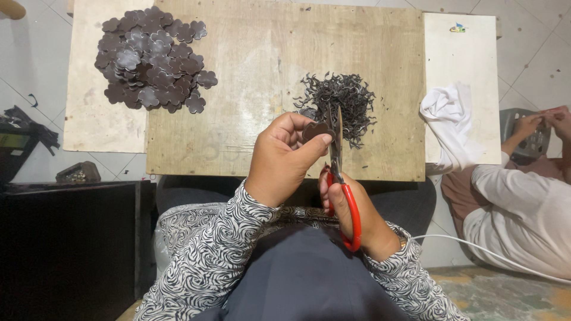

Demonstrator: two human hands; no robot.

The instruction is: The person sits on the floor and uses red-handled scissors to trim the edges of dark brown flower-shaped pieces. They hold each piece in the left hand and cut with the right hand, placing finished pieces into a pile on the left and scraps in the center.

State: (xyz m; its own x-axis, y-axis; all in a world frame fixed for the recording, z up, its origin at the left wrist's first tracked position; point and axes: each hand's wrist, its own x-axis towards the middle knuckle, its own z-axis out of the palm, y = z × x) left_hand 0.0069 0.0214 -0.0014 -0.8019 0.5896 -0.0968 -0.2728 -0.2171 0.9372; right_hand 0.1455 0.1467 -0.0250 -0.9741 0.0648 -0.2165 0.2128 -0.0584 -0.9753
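Over on the left of the worn plywood board (250, 65) sits a heap of dark brown flower-shaped cutouts (151, 56), flat and matte like leather, their scalloped edges overlapping. Toward the middle lies a tangle of thin curly trimmings (345, 98), dark and wiry. Just in front of that tangle, the left hand (282, 157) pinches one brown flower piece (315, 131) between thumb and fingertips, fingers curled close around it. The piece touches the steel blades of the red-handled scissors (340, 172), which stand nearly upright just to its right. The right hand (357, 217) is wrapped through the glossy red loops, its grip narrow, the blades nearly together. Both sleeves are a black-and-white swirl print. Farther right, a white cloth (449, 119) hangs crumpled off a pale board (470, 65), and another person's hands (544, 122) hold a grey object.
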